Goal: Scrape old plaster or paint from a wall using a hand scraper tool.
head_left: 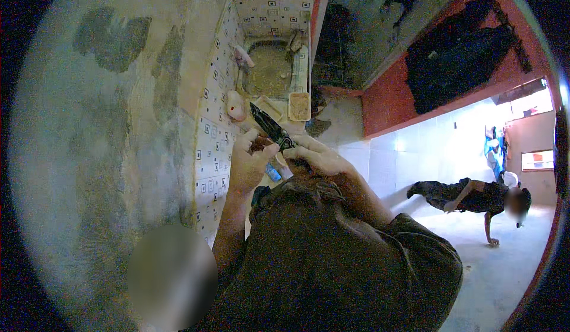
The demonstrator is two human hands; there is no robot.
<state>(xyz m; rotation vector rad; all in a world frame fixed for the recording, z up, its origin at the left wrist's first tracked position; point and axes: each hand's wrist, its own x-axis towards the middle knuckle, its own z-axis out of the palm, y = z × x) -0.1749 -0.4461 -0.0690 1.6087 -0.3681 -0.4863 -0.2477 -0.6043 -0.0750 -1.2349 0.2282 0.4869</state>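
A dark folding knife point(273, 129) with a pointed blade sits between my hands, its tip toward the far left. My right hand point(320, 155) is closed around the handle end, thumb along it. Beside the knife, my left hand point(254, 157) has its fingers curled in and pinched together. Whether those fingers grip the handle or some small thing is hidden in shadow. Just past the blade are a pale pink rounded object point(236, 106) and a shallow cream dish point(299, 106). Below my hands something blue point(274, 173) shows in part.
Beyond my hands lies a dirty basin point(270, 68) with a tiled surround. A stained wall point(107, 154) rises at the left. Dark clothes point(457, 53) hang along a red wall at the right. Another person point(475, 198) in dark clothing is on the pale floor at the right.
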